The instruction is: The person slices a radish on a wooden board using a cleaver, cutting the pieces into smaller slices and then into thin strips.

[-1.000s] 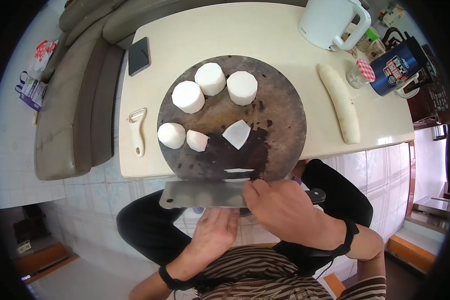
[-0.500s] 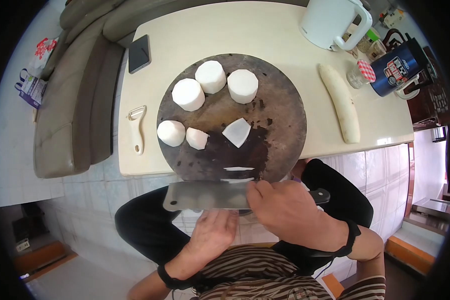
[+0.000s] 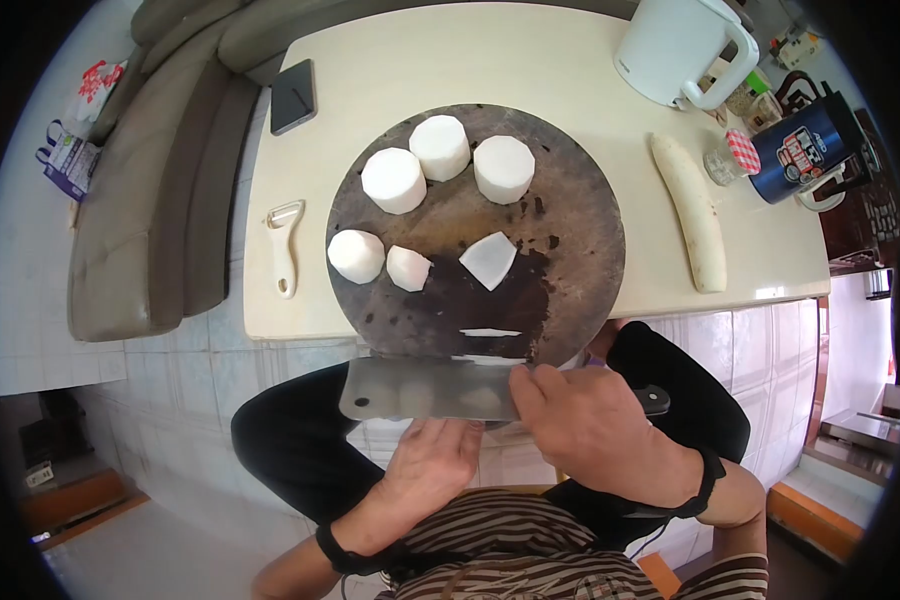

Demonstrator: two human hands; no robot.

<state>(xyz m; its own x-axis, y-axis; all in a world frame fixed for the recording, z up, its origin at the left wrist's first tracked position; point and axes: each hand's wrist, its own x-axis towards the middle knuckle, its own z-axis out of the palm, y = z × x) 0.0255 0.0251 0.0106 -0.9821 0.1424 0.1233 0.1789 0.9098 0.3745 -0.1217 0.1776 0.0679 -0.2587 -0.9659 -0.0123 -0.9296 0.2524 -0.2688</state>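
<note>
My right hand [image 3: 590,415] grips a cleaver [image 3: 425,390] by its black handle, its fingers reaching onto the blade. The broad blade lies across the near edge of a round, dark chopping board [image 3: 580,240]. Just below the blade is my left hand [image 3: 432,460], its fingers bent and pressed together; whatever they hold is hidden. Thin white slices [image 3: 490,332] lie beyond the blade. Peeled white radish chunks [image 3: 394,181] stand at the back of the board. Smaller pieces [image 3: 356,256] sit at its left, and one flat angular piece [image 3: 489,261] is near the middle.
A long unpeeled white radish [image 3: 692,215] lies right of the board on the cream table [image 3: 370,60]. To the left are a peeler [image 3: 284,248] and a phone [image 3: 293,97]. A white kettle [image 3: 675,50], a jar [image 3: 732,157] and a blue mug [image 3: 798,148] stand back right.
The view has shifted a little, so the board and table items appear slightly farther right. The cleaver stays in my right hand, and my left hand remains beside the blade.
</note>
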